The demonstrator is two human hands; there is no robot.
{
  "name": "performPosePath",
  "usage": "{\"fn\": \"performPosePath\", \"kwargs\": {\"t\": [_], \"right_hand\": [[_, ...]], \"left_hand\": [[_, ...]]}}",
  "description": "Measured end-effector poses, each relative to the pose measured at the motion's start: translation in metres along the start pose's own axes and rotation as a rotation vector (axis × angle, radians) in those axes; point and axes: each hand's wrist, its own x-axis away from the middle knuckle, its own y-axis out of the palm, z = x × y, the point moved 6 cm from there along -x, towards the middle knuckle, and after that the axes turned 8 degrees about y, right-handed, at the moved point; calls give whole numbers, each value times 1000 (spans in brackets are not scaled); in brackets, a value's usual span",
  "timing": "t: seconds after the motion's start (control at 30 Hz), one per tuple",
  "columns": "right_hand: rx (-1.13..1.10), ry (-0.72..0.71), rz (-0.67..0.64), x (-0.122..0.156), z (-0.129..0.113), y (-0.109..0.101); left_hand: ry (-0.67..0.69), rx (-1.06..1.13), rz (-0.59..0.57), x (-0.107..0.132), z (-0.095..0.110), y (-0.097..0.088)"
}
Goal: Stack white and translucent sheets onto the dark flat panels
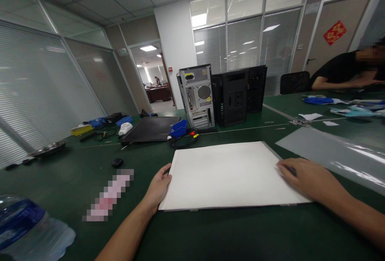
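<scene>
A flat white rectangular panel (228,174) lies in front of me, low over the green table, with a thin grey strip along its right edge. My left hand (159,186) grips its left edge, thumb near the face and fingers partly hidden behind. At the right edge, my right hand (303,176) is closed on the panel, fingertips by the border. Something small and dark shows among the right fingers; I cannot make out what it is. A clear glossy plastic sheet (327,148) lies just beyond the right hand.
A computer case (197,96) and black case (234,98) stand behind the panel. Left of them lie a dark flat screen (152,129) and a blue object (179,128) with cable. A large water bottle (27,229) is near left, a black round piece (117,162) beyond. A person (339,68) sits far right.
</scene>
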Motion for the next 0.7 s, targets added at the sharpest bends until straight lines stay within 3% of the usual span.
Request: {"fn": "performPosePath", "kwargs": {"t": [0.2,0.37,0.5,0.7], "right_hand": [[24,-90,-20,7,-23,-1],[38,-105,-5,3,-16,4],[119,-21,44,-14,23,5],[213,221,151,-36,128,6]], "left_hand": [[9,20,-3,-3,-5,-2],[21,81,-57,-7,-10,-1],[21,66,-73,-7,-10,-1],[23,26,-65,-8,-11,-2]]}}
